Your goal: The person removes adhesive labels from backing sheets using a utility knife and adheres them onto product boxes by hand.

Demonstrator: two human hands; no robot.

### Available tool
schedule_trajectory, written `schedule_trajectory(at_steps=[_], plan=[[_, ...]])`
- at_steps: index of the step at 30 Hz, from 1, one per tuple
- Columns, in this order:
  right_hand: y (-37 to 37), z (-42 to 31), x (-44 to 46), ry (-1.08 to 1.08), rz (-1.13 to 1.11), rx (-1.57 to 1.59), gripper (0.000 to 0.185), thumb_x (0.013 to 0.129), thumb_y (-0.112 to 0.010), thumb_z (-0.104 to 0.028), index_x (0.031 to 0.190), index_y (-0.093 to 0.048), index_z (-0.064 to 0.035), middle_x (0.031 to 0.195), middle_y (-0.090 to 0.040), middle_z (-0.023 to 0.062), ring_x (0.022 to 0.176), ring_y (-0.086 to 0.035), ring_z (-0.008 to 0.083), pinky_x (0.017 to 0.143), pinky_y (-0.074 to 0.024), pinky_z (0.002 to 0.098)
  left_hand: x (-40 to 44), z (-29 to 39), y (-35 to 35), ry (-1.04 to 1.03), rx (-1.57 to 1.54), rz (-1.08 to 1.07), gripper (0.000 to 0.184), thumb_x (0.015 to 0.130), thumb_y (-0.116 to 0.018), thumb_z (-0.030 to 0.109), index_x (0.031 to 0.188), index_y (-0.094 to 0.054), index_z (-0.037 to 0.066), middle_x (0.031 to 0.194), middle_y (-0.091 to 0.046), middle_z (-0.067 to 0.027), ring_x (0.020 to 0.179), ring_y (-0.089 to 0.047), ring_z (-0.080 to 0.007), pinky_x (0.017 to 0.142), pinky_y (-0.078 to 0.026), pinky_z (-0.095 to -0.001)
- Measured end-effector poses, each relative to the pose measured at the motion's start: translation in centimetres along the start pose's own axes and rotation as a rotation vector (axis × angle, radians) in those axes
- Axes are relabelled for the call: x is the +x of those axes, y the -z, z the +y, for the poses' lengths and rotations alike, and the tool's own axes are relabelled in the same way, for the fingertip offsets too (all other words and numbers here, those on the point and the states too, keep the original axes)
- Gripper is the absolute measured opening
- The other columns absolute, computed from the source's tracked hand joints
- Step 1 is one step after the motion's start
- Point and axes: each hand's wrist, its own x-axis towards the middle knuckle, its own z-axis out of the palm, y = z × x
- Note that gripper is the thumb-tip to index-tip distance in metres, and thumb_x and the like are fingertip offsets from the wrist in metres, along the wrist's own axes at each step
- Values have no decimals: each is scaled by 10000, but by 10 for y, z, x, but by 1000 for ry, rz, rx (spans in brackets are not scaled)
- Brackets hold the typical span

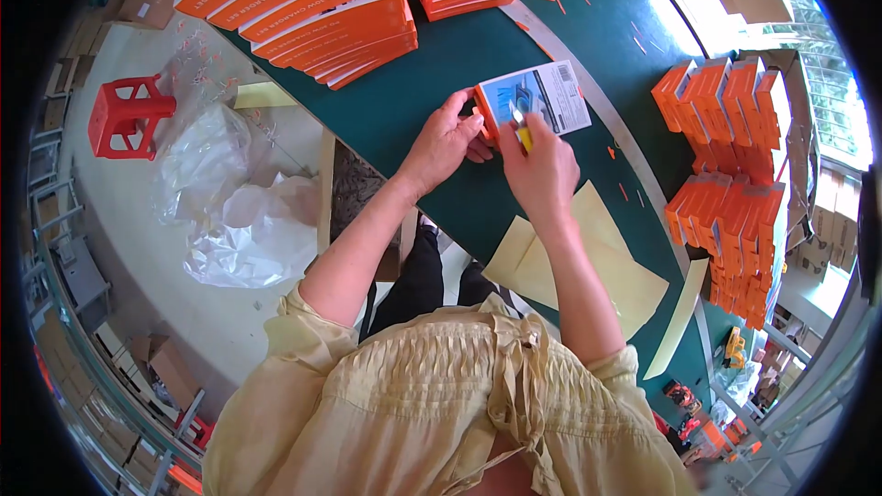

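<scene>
A charger box with an orange side and a printed white and blue face lies on the green table in front of me. My left hand grips its left end, with thumb and fingers at the orange edge. In my right hand is a yellow utility knife, its tip over the box's printed face near that same end. The fingers wrapped round the knife hide most of its handle. Whether the blade touches the box I cannot tell.
Tall stacks of orange charger boxes stand at the far left of the table, and more boxes at the right. Yellowish cardboard sheets lie near my right forearm. Thin orange strips are scattered about. A red stool and clear plastic are on the floor.
</scene>
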Motion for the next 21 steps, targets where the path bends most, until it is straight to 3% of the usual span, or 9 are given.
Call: schedule_trajectory(at_steps=[3, 6, 10, 12, 13, 14, 16, 19, 21], plan=[[-11, -6, 11, 26, 82, -145, 281, 872, -634, -369, 841, -549, -102, 690, -672, 157, 662, -679, 367, 565, -509, 469, 3, -4, 0, -4, -17, 8, 452, 1015, -467, 185, 1419, -371, 9, 971, -670, -101, 795, -684, -161, 709, -570, -302], [-21, -8, 9, 11, 94, -146, 275, 880, -628, -359, 861, -539, -100, 683, -663, 161, 659, -677, 383, 563, -512, 486, 0, -5, -5, -36, -52, 53, 435, 1000, -506, 191, 1396, -425, 30, 950, -657, -66, 783, -661, -139, 700, -551, -279], [-16, 3, 0, 55, 50, 113, 241, 846, -634, -172, 985, -476, -54, 859, -640, 216, 768, -635, 457, 624, -501, 506, -3, 4, -16, -1, 81, 161, 405, 975, -540, 215, 1332, -502, 26, 943, -648, -49, 758, -635, -117, 680, -528, -254], [-3, 20, -29, 179, 60, 347, 278, 845, -617, -92, 1063, -455, -33, 961, -584, 254, 878, -591, 470, 709, -484, 503, -8, 3, -24, -99, 153, 297, 335, 971, -507, 147, 1270, -527, -3, 864, -673, -79, 713, -662, -136, 636, -553, -279], [14, 31, -45, 164, -50, 403, 275, 857, -602, -44, 1091, -458, -29, 980, -552, 262, 930, -560, 463, 764, -458, 501, -13, 2, -29, -210, 271, 408, 322, 973, -505, 131, 1265, -532, -2, 836, -655, -64, 691, -628, -119, 630, -535, -268], [22, 51, -63, 197, -83, 434, 236, 913, -575, -86, 1112, -463, -29, 967, -549, 246, 922, -550, 464, 767, -449, 502, -21, 0, -36, -327, 387, 519, 311, 975, -502, 116, 1261, -537, -2, 807, -638, -49, 669, -595, -103, 623, -516, -257], [50, 95, -93, 136, -313, 411, 251, 970, -540, -204, 1161, -475, -56, 1005, -584, 219, 943, -575, 440, 775, -459, 490, -38, -1, -59, -561, 559, 527, 283, 981, -492, 87, 1241, -558, -1, 779, -602, -29, 652, -532, -85, 621, -475, -238], [91, 158, -137, -158, -362, 176, 299, 1000, -486, -311, 1207, -482, -95, 1027, -630, 204, 950, -609, 414, 780, -470, 478, -61, -15, -132, -597, 721, 283, 225, 960, -503, 30, 1159, -604, 8, 810, -610, -53, 701, -567, -116, 633, -477, -267], [114, 207, -162, -362, -236, 66, 353, 998, -438, -382, 1227, -486, -117, 1038, -665, 200, 901, -650, 403, 765, -496, 504, -60, -43, -177, -877, 888, -37, 286, 841, -584, -9, 1124, -612, 14, 861, -633, -110, 769, -635, -285, 698, -527, -368]])
